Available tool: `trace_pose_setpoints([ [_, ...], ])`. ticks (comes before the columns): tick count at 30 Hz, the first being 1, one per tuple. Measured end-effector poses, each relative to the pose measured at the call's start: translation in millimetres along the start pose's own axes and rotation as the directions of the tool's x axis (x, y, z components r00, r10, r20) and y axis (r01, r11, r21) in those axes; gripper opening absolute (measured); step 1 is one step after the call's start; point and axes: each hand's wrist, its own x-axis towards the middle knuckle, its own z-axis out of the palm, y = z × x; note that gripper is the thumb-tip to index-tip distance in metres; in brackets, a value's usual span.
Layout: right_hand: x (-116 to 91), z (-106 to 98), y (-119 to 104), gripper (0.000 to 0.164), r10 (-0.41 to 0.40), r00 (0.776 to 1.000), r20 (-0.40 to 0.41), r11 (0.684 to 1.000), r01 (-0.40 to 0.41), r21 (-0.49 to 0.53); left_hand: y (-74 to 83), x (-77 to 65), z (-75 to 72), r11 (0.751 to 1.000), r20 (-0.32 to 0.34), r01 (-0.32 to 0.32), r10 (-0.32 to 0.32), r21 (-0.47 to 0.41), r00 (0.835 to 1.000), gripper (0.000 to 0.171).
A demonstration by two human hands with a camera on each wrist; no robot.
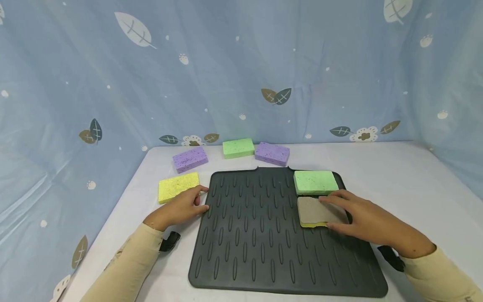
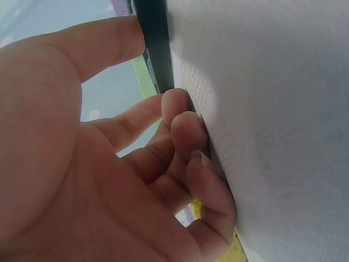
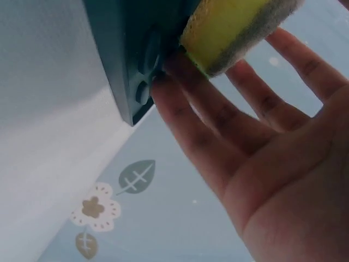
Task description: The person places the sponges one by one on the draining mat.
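Observation:
A black ridged drying mat [image 1: 264, 235] lies flat on the white table. At its right side, my right hand [image 1: 358, 214] pinches a yellow sponge [image 1: 318, 211] with a grey scouring face up, thumb and fingers on opposite edges. The right wrist view shows the fingers against the sponge's yellow edge [image 3: 218, 33], close to the mat. Directly behind it on the mat lies a green sponge [image 1: 315, 183]. My left hand [image 1: 179, 208] touches the mat's left edge with thumb and index finger. In the left wrist view, its other fingers [image 2: 188, 134] rest bent on the table.
Left of the mat lies a yellow sponge [image 1: 177, 186], partly behind the left hand. Along the table's back sit a purple sponge [image 1: 190, 159], a green sponge [image 1: 238, 148] and another purple sponge [image 1: 272, 154]. A blue leaf-patterned curtain [image 1: 226, 63] hangs behind the table.

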Motion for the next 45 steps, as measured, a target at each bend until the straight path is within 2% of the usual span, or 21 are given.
trace_pose_setpoints([
  [5, 2, -6, 1, 0.052, 0.07, 0.993, -0.092, 0.998, -0.069, 0.007, 1.3, -1.2, -1.0, 1.0, -0.002, 0.0, 0.0, -0.001, 1.0, 0.053],
  [8, 2, -8, 6, 0.04, 0.087, 0.983, -0.159, 0.996, -0.086, 0.012, -0.1, -0.9, -0.6, 1.0, -0.001, 0.0, 0.0, -0.005, 1.0, 0.053],
  [12, 2, -8, 15, 0.035, 0.117, 0.968, -0.223, 0.993, -0.117, 0.012, -2.0, 0.3, 0.3, 1.0, 0.005, 0.003, -0.003, -0.006, 1.0, 0.053],
  [18, 2, -7, 28, 0.03, 0.189, 0.949, -0.252, 0.982, -0.19, 0.019, -3.3, 2.1, 0.6, 1.0, 0.006, 0.004, -0.004, 0.009, 1.0, 0.053],
  [21, 3, -6, 33, 0.022, 0.217, 0.952, -0.217, 0.976, -0.214, 0.041, -2.9, 1.7, 0.3, 1.0, 0.007, 0.005, -0.005, 0.006, 1.0, 0.053],
  [24, 5, -6, 37, 0.019, 0.253, 0.956, -0.147, 0.967, -0.247, 0.057, -2.7, 1.3, 0.2, 1.0, 0.009, 0.006, -0.006, 0.005, 1.0, 0.053],
  [28, 4, -3, 43, 0.019, 0.291, 0.956, -0.046, 0.956, -0.288, 0.056, -2.3, 0.8, 0.4, 1.0, 0.008, 0.007, -0.007, 0.011, 1.0, 0.054],
  [31, 2, 0, 47, 0.019, 0.289, 0.957, 0.012, 0.956, -0.289, 0.057, -2.2, 0.8, 0.4, 1.0, 0.006, 0.01, -0.01, 0.012, 1.0, 0.053],
  [45, 1, 6, 53, 0.017, 0.266, 0.959, 0.096, 0.959, -0.273, 0.07, -2.5, 1.3, -0.1, 1.0, 0.004, 0.002, -0.002, 0.006, 1.0, 0.053],
])
